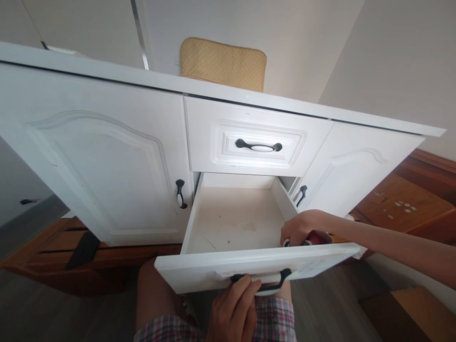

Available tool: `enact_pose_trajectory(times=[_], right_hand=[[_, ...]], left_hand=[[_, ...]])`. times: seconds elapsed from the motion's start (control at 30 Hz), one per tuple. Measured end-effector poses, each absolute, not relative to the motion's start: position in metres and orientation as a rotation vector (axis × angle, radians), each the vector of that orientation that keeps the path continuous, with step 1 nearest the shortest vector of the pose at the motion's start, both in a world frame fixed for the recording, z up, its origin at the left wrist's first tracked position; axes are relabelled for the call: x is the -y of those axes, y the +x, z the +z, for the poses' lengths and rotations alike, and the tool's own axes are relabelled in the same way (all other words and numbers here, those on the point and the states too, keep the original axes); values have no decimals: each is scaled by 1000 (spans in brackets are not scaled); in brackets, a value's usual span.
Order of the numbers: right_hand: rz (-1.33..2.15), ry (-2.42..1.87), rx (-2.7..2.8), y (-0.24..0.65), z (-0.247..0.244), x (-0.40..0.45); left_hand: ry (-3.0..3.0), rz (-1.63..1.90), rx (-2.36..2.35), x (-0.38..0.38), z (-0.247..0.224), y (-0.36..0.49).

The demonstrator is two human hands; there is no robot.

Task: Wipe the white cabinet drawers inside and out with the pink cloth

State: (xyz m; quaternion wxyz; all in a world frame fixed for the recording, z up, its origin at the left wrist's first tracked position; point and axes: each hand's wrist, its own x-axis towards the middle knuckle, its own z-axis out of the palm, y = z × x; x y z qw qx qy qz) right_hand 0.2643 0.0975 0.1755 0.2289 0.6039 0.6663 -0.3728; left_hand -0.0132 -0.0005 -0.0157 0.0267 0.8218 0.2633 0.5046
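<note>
The lower drawer [235, 218] of a white cabinet is pulled out, with a few small specks on its pale floor. My left hand [235, 308] has its fingers closed on the black handle [276, 281] at the drawer's front. At the drawer's right front corner, my right hand [301, 228] reaches in, its fingers curled around something dark red [315, 238] that is mostly hidden by the hand and the drawer front. The upper drawer [261, 161] is closed.
Cabinet doors [99, 166] with dark handles flank the drawers. A yellow dotted cushion-like object [223, 64] stands on the cabinet top. Brown wooden furniture [406, 204] is at the right, and a cardboard box [409, 313] lies on the floor at the lower right.
</note>
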Motion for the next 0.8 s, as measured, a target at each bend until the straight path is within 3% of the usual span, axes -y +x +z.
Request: enact_pose_trajectory(times=[0.2,0.4,0.6,0.67,0.8], right_hand=[[-1154,1570,-1818,241,182,-97],[-1248,1206,-2341,155,170,-112],[-1912,1013,-2576,105,161,-125],[-1942,1086,-2636,107,172,-127],[-1825,1699,-2793,135,213,-123]], left_hand=[[2454,1644,-822,-2,-13,-10],[2411,1765,-860,-4,-10,-4],[2429,1718,-884,-3,-11,-3],[2408,1686,-879,-4,-11,-4],[2350,1582,-800,-11,-15,-4]])
